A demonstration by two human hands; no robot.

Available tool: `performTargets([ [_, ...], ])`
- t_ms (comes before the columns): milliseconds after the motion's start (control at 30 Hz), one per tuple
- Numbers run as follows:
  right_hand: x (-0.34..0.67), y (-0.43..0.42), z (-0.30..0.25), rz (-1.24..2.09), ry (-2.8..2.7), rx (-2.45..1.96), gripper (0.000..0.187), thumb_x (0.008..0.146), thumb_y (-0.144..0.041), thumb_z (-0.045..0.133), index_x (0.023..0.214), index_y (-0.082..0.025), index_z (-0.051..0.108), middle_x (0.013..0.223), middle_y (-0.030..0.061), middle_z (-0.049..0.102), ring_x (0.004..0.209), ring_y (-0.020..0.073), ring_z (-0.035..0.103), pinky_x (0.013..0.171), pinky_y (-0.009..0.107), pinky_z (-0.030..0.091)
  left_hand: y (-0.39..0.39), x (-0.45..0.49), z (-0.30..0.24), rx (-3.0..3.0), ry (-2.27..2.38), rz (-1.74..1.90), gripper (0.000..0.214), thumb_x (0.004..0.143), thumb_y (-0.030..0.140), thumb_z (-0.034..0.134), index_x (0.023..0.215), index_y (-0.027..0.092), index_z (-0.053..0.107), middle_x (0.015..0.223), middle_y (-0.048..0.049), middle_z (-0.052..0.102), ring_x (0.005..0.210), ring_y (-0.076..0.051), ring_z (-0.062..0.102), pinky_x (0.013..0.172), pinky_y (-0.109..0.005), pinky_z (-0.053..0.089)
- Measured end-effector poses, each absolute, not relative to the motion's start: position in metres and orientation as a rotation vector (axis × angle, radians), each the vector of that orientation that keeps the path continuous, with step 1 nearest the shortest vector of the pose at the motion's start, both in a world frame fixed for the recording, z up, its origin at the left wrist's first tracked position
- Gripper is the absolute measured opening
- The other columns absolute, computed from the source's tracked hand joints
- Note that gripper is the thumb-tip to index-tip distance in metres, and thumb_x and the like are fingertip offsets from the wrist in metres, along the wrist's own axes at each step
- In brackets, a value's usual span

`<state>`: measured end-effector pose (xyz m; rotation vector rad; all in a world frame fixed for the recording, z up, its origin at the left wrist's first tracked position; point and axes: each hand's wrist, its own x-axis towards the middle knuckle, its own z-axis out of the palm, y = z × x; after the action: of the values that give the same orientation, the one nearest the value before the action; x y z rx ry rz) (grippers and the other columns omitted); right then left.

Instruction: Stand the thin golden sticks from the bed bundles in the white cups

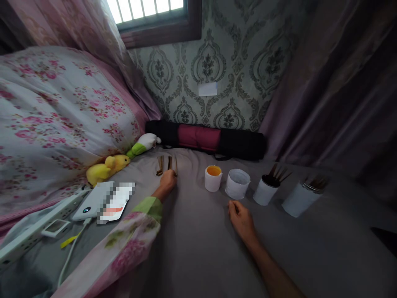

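Observation:
My left hand [168,179] reaches forward over the grey sheet, its fingers closed round a few thin brown sticks [168,164] that stand up from it. My right hand [241,219] rests on the sheet with its fingers loosely curled, holding nothing. Just beyond it stand several white cups in a row: one with an orange inside [213,178], an empty one [237,183], one holding brown sticks [267,187] and a tilted one with sticks [302,195].
A floral quilt [56,120] lies at the left with a yellow plush duck [105,167] and a green-white plush [143,144]. A power bank [92,203], phone and power strip [27,236] lie nearby. A black and red bag [206,138] runs along the wall.

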<state>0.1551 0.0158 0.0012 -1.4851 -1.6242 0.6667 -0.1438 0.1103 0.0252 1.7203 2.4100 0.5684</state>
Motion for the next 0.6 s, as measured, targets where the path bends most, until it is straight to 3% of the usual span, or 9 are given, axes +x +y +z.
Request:
performTargets([
  [600, 0.155, 0.015, 0.0032, 0.661, -1.633, -1.477, 0.039, 0.082, -0.045, 0.032, 0.065, -0.017, 0.053, 0.053, 0.0008, 0.051, 0.049, 0.0135, 0.047, 0.048, 0.023, 0.033, 0.1183, -0.1429, 0.0334, 1.645, 2.339, 0.718, 0.024, 0.069, 0.014, 0.049, 0.083, 0.015, 0.069, 0.086, -0.0082, 0.068, 0.089, -0.02, 0.06, 0.076, -0.023, 0.043],
])
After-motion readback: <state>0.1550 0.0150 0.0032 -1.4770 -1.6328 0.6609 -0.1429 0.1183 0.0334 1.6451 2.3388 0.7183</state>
